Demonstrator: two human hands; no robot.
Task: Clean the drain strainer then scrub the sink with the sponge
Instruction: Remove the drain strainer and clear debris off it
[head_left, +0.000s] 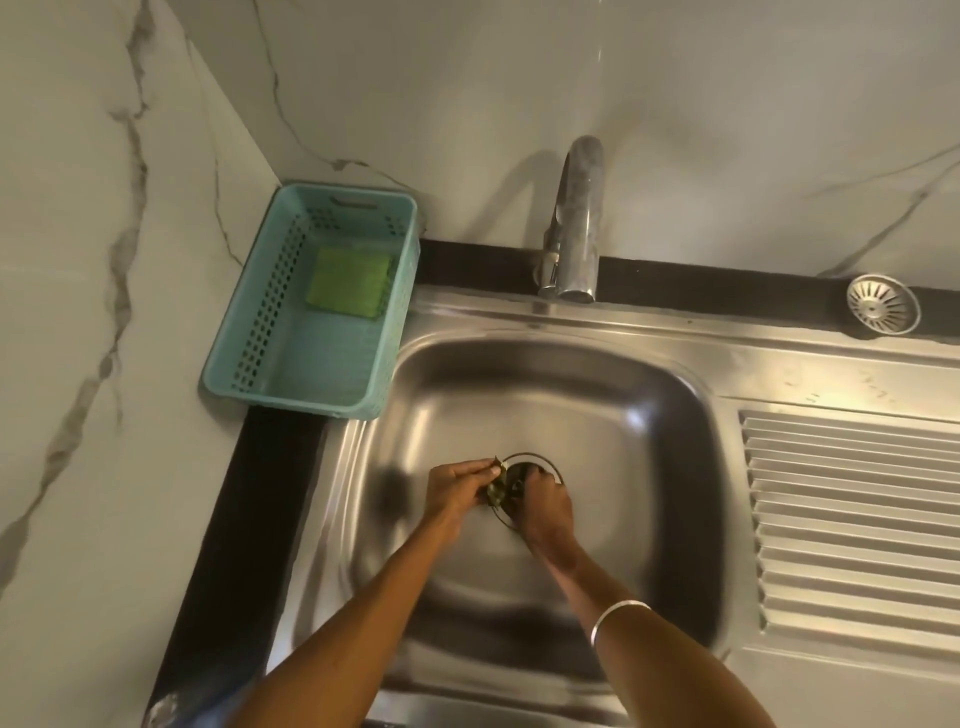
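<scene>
Leaves come out of the drain; sink not yet scrubbed.

Left hand (460, 486) pinches leaf scraps (496, 491); right hand (543, 506) reaches into the drain (540, 460), grip hidden. Sponge (347, 281) lies untouched in its basket (291, 395); strainer (882, 310) sits on the rim.

drain opening (530, 480) half hidden by right hand (545, 512)

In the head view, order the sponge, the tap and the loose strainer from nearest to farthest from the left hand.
From the left hand:
1. Sponge, in the basket, up-left.
2. Tap, behind the sink.
3. Strainer, far right on the rim.
</scene>
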